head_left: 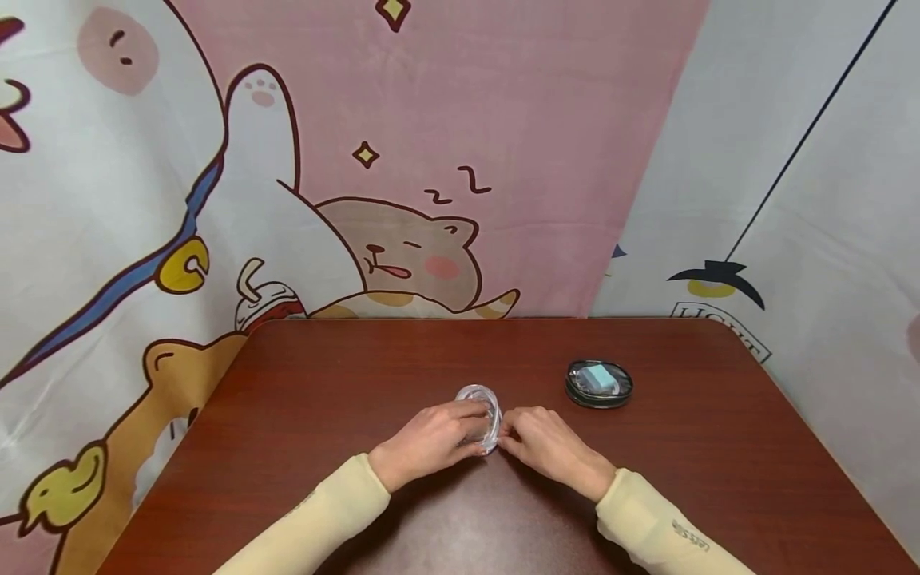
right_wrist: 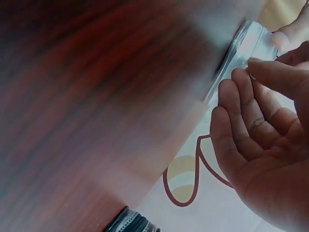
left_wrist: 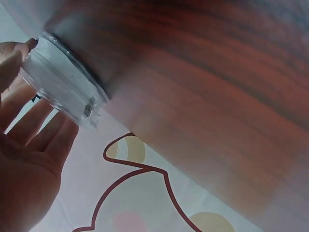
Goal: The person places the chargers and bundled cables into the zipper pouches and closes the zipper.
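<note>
A clear plastic pouch [head_left: 480,393], oval and see-through, stands over the table between the two hands. My left hand [head_left: 440,435] holds it from the left, thumb at its near edge and fingers over its side. In the left wrist view the pouch [left_wrist: 63,79] shows a pale, shiny wall and a dark line along its table side. At the pouch's right edge is my right hand [head_left: 542,443], thumb and index fingertips pinched together. The right wrist view shows that hand [right_wrist: 263,121] with its other fingers bent, close against the pouch [right_wrist: 236,55]; what exactly it pinches I cannot tell.
An oval black-rimmed case [head_left: 598,385] with a clear top lies to the right, farther back, with a light-blue block and other items inside. The reddish-brown wooden table [head_left: 345,367] ends at the back against a cartoon-printed cloth [head_left: 561,160].
</note>
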`<state>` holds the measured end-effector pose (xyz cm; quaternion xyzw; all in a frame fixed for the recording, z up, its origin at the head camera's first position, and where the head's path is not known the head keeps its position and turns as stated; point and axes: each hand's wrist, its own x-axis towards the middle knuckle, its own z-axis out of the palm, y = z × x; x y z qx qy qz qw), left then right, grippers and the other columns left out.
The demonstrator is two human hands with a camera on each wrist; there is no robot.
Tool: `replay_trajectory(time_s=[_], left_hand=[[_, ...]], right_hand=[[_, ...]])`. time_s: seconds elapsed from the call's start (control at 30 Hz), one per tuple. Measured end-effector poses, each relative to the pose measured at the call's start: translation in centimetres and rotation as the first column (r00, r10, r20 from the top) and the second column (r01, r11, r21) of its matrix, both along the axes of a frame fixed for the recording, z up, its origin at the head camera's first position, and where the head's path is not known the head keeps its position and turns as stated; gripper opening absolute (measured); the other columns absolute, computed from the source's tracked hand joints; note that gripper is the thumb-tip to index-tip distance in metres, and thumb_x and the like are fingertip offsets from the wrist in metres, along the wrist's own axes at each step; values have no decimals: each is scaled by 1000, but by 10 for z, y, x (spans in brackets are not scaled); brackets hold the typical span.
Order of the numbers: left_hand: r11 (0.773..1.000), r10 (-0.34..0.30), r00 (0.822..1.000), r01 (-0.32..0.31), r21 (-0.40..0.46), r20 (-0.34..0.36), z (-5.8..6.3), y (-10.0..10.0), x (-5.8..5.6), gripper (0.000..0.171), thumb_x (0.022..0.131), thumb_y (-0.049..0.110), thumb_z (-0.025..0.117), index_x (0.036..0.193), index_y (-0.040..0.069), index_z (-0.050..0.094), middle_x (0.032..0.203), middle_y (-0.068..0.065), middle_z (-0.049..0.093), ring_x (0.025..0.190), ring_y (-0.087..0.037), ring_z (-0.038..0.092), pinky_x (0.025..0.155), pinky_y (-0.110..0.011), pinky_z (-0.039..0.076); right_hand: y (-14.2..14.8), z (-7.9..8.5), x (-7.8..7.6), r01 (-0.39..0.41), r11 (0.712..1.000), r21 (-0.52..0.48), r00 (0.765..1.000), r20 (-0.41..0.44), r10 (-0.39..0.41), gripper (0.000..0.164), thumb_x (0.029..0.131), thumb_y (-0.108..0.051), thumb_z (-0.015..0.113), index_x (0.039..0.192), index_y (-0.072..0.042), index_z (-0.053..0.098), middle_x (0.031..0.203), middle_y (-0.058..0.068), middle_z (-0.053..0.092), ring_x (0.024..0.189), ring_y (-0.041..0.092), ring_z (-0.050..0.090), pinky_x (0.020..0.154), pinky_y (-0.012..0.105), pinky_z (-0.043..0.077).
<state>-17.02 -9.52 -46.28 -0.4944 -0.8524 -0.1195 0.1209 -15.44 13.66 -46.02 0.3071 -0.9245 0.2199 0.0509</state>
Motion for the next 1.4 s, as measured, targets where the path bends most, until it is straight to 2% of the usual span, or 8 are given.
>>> replay_trajectory(time_s=[0.4,0.6,0.8,1.03,1.13,1.4], left_hand=[[996,-29,999,26,-86,-26,4,-3,1,25,97,26,75,120,17,77,135,-5,67,123,-18,65,88,-35,59],[994,-40,999,38,-105,-20,3,-6,1,27,97,26,76,122,17,78,137,-3,67,127,-15,62,91,-32,57],[993,-70,997,69,-100,-8,4,-9,0,31,95,22,78,124,13,77,139,-4,66,130,-18,61,97,-33,55],[985,-102,994,97,-141,-31,7,-13,-1,25,94,19,78,118,15,80,139,-3,66,132,-20,59,101,-33,52],[985,-109,994,107,-137,-8,8,-14,-2,28,93,17,78,121,16,79,139,-4,66,132,-21,60,101,-34,53],[990,-81,992,92,-109,102,10,-17,-2,27,95,16,77,121,15,79,140,-2,66,132,-21,59,102,-34,52]], right_hand=[[0,1,1,3,1000,12,1000,-26,-3,19,86,-13,83,79,-20,67,75,-13,62,65,5,57,56,27,47],[2,2,1,7,1000,15,999,-34,-6,20,85,-13,83,78,-21,67,75,-13,62,65,6,58,55,27,47],[3,1,0,20,1000,22,999,-35,-20,20,85,-13,83,78,-21,66,75,-13,62,64,7,59,55,28,47],[4,0,-1,26,999,24,999,-32,-25,20,85,-13,83,78,-21,66,75,-13,62,64,7,59,54,28,47],[4,1,-1,29,999,23,999,-32,-28,20,85,-13,83,78,-21,66,75,-13,62,64,7,58,54,28,47],[8,0,-4,42,999,32,999,-18,-41,17,86,-14,83,80,-20,68,77,-12,64,66,7,60,56,29,48]])
